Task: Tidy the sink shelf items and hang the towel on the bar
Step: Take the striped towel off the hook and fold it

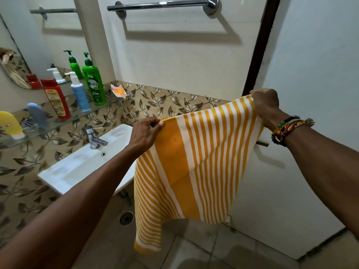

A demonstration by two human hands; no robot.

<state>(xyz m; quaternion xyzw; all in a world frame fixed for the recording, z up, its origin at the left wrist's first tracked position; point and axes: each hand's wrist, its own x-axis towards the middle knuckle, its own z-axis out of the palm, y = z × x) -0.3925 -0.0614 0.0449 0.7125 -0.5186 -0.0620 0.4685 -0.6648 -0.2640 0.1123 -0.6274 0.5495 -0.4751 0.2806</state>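
Here the yellow-striped towel (pixel 194 164) is held spread below the bar (pixel 161 4), its 2 top corners pinched by the left hand (pixel 145 133) and right hand (pixel 266 105). Soft and light, it is best gripped there.

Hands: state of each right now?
Left hand: pinching the towel at its top corner.
Right hand: gripping the towel's other top corner.

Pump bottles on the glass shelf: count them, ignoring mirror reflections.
2. A green pump bottle stands at the right of the glass shelf; a white-and-blue pump bottle just left of it. The shelf runs off frame left; more may be hidden.
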